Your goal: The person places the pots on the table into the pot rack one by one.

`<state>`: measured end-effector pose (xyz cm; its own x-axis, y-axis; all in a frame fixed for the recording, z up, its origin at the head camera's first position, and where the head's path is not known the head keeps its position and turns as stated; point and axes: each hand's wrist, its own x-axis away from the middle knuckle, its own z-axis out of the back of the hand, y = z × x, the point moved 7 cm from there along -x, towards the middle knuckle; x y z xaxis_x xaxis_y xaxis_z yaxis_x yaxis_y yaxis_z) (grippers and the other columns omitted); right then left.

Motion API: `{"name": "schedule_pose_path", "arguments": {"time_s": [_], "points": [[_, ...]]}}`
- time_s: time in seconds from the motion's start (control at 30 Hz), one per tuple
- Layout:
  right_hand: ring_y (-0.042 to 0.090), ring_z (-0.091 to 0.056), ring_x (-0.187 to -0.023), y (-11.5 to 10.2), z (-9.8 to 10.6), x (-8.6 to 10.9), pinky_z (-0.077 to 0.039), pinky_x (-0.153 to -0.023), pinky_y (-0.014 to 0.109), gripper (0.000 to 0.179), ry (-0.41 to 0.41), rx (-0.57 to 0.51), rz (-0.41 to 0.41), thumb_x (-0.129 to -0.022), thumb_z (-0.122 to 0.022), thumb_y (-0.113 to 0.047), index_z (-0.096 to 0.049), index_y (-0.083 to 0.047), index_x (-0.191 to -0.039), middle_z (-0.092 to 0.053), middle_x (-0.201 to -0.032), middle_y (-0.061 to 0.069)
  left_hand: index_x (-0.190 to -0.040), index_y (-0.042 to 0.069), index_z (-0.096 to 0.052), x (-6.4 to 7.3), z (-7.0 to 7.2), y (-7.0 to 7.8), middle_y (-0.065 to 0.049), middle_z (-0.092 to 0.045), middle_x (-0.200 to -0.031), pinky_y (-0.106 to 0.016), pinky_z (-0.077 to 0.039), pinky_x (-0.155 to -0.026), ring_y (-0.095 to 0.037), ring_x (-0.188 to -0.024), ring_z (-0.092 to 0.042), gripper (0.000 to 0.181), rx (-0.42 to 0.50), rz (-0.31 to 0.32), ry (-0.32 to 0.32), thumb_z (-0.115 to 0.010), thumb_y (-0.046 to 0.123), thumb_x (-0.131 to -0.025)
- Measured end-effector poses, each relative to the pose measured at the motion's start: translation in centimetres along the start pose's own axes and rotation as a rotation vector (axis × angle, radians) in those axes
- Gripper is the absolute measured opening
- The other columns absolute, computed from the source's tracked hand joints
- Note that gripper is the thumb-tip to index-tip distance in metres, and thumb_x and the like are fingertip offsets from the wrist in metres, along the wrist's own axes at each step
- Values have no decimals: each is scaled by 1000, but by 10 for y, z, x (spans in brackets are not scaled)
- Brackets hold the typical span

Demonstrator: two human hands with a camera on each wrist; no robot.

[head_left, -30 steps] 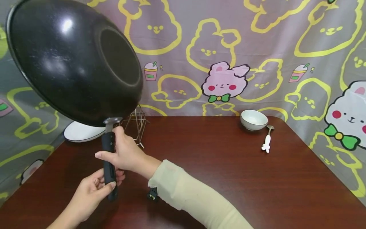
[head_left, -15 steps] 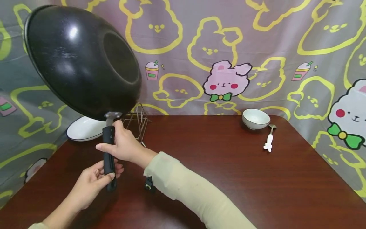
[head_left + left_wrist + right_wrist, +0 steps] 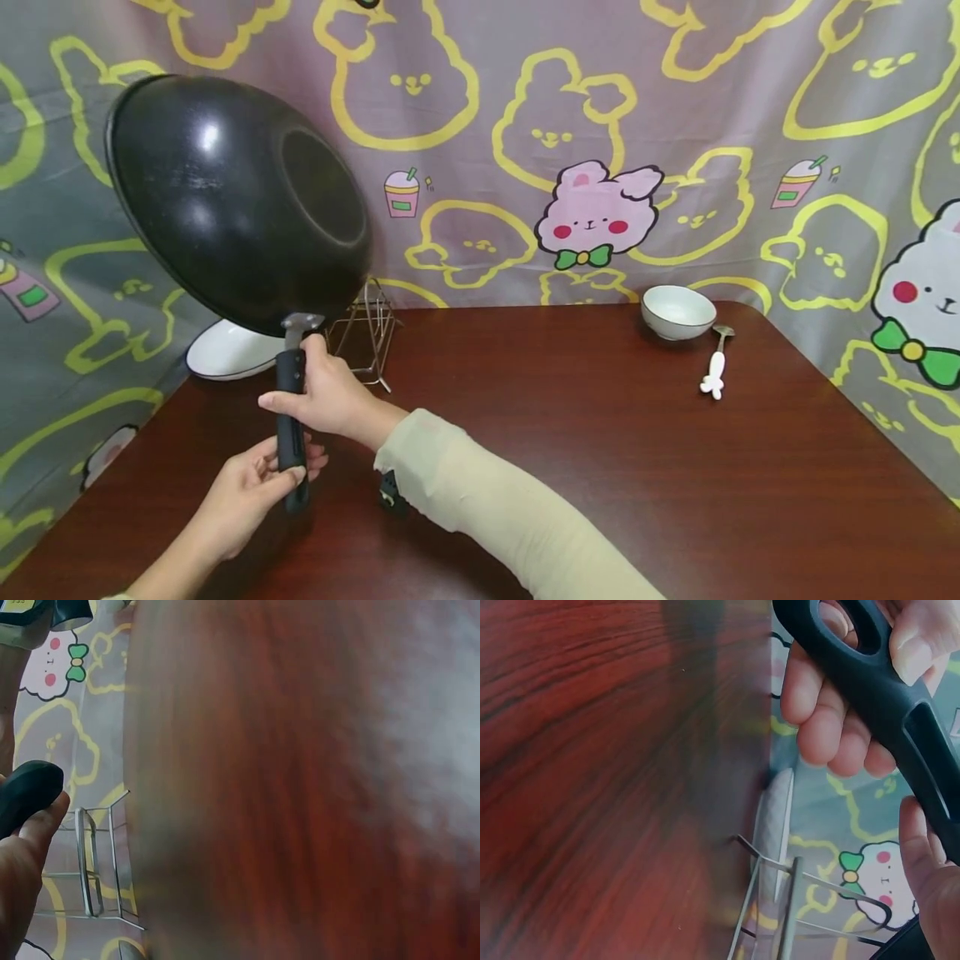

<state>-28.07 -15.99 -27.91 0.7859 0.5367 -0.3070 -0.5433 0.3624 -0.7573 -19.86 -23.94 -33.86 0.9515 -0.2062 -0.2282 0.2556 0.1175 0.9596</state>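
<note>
A black wok (image 3: 232, 192) is held up over the left side of the table, tilted, with its round flat base facing right and its bowl's outside toward me. Its black handle (image 3: 291, 425) points down. My left hand (image 3: 240, 496) pinches the lower end, thumb in front and fingertips behind. Higher up, close under the metal bracket (image 3: 300, 323), my right hand (image 3: 333, 396) grips the handle with its thumb across the front. In the right wrist view, the left fingers (image 3: 829, 727) lie under the handle's loop end (image 3: 847, 637). The wok's inside is hidden.
Behind the wok stand a white dish (image 3: 232, 354) and a wire rack (image 3: 371, 342), both partly covered by it. A white bowl (image 3: 678, 312) and a spoon (image 3: 716, 367) with a white handle sit at the table's back right. Patterned cloth (image 3: 480, 150) hangs behind the brown table (image 3: 600, 450).
In the head view, the wok has shifted right and lower and looks smaller, as if farther away. Both hands keep their hold on the handle. The view itself has shifted slightly.
</note>
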Motion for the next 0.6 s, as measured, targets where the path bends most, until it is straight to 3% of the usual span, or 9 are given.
{"name": "schedule_pose_path", "arguments": {"time_s": [0.2, 0.33, 0.6], "points": [[5, -53, -62, 3, -9, -2, -42, -58, 12, 62, 29, 9, 2, -77, -74, -35, -35, -9, -117, -52, -74, -2, -113, -27, -36, 3, 7, -7, 3, -68, -96, -21, -53, -75, -12, -91, -67, 31, -18, 13, 23, -47, -11, -89], [4, -53, -61, 7, -14, -3, -42, -56, 12, 61, 39, -12, -9, -77, -74, -34, -35, -9, -116, -52, -72, -3, -116, -26, -35, 4, 11, -12, 2, -68, -96, -21, -54, -75, -12, -89, -67, 34, -63, 57, 40, -48, -9, -89], [4, -53, -60, 11, -24, -4, -43, -56, 12, 61, 44, -55, -25, -77, -75, -32, -36, -8, -117, -53, -72, -2, -120, -25, -35, 8, 18, -18, -21, -64, -102, -22, -54, -75, -10, -88, -66, 38, -133, 145, 69, -48, -7, -89]]}}
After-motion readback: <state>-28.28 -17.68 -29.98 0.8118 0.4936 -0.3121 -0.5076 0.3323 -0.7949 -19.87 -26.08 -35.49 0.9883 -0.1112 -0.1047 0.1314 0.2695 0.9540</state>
